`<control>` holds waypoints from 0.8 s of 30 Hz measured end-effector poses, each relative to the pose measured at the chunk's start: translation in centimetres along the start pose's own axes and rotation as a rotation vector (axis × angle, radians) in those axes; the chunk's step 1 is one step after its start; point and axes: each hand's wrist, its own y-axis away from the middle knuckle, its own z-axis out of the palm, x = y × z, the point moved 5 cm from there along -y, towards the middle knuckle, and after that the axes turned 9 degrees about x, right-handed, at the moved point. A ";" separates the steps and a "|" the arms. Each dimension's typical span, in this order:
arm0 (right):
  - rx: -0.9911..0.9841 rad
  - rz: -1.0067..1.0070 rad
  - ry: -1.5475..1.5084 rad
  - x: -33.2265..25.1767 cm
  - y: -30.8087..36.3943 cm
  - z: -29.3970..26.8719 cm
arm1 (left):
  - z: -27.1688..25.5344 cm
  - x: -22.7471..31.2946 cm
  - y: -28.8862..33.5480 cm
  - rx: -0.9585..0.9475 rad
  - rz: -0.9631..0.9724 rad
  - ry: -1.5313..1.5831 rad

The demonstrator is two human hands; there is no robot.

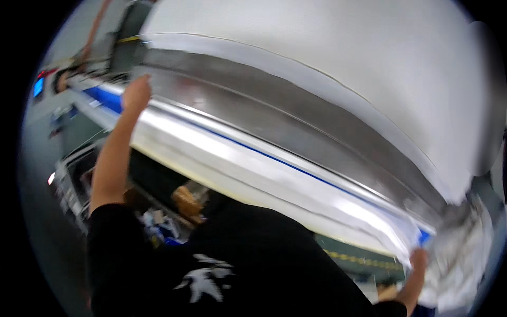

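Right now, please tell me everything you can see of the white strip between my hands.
The white strip is long and smooth-looking, with a glossy shine, perhaps plastic; blur hides the material. It slants from near your left hand, upper left, down to your right hand, lower right. A thin blue line runs along its far side, with the grey panel beyond. Your right hand is at its end; whether either hand grips it is unclear.

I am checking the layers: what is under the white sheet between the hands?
Blue material shows near both ends of the white sheet; whatever its middle covers is hidden.
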 end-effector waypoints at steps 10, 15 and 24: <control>-0.130 0.173 -0.620 -6.0 0.4 -14.4 | -9.3 35.8 19.3 -0.026 0.878 1.103; -0.118 -0.087 -0.713 -8.4 -1.1 -17.4 | -14.2 42.6 25.7 -0.150 1.161 1.326; 0.193 0.317 -0.793 -8.0 -3.5 -19.8 | -9.0 33.7 15.3 -0.137 0.627 1.106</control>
